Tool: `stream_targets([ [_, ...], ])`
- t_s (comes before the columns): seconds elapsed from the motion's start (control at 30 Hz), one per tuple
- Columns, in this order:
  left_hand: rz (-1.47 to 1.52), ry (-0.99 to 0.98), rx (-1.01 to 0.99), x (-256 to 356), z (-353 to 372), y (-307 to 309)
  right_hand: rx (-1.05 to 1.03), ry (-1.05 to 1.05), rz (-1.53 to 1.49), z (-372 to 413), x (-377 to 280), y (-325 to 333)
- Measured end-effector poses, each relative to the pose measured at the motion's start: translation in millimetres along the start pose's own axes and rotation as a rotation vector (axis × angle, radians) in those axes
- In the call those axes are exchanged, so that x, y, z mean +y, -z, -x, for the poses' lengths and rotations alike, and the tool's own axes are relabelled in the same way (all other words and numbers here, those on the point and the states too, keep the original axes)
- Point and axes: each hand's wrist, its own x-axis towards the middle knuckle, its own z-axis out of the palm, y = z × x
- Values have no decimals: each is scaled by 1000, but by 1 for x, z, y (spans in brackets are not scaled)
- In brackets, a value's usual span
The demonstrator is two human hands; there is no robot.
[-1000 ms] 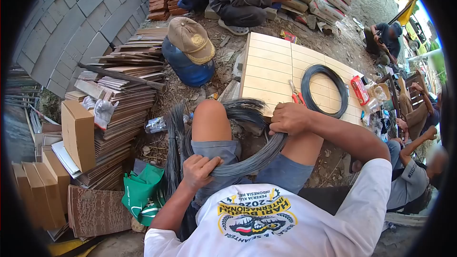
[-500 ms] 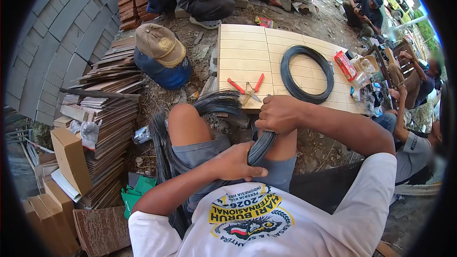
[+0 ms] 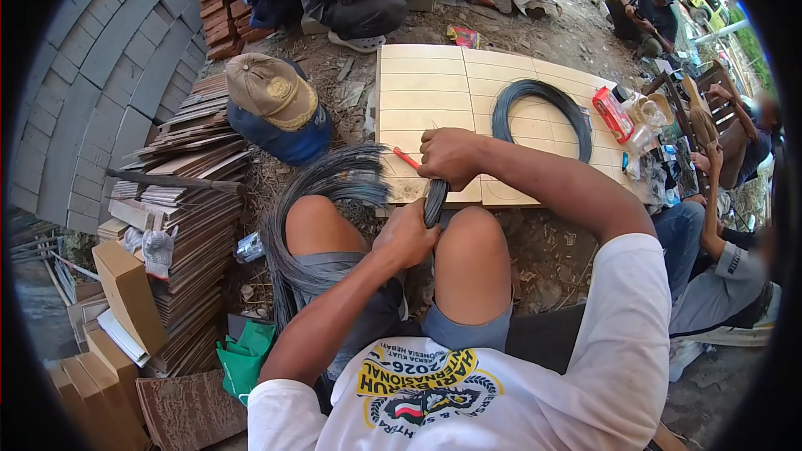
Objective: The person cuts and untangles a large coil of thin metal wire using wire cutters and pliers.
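My left hand is closed around a bundle of dark wires above my knees. Just beyond it, my right hand grips the upper end of the same bundle, over the near edge of the pale board. A thick sheaf of loose dark wires curves around my left knee; whether it joins the held bundle is hidden. One red handle of the pliers shows beside my right hand, which covers much of the tool. Farther right on the board lies a coil of dark wire.
A cap rests on a blue container beyond my left knee. Stacked thin boards, cardboard boxes and a green bag line the left. Red packaging sits on the board's right; other people sit at the back and right.
Both hands have moved forward and slightly left with the wire bundle, from my lap to the board's edge. The right hand now partly covers the pliers. The loose sheaf is raised around my left knee.
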Motion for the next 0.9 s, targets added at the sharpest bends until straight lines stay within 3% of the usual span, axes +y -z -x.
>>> stream_targets([
  [0.17,86,-17,-77,-22,-13,-12,-75,-89,-41,-2,-6,-27],
  [0.23,143,-69,-66,-29,-18,-15,15,-98,-42,-2,-5,-24],
  [0.47,195,-152,-100,-26,-7,-12,24,-124,-19,8,-22,-17],
  [0.63,10,-157,-162,-31,0,6,-67,-268,25,2,-40,-14],
  [0.7,-145,-109,-52,-30,8,17,102,-352,-21,-4,-41,-21],
  [0.77,-322,-53,105,-22,26,29,82,-358,7,-10,-47,-11],
  [0.9,-506,15,83,-37,22,36,101,-481,-25,-23,-61,-12],
])
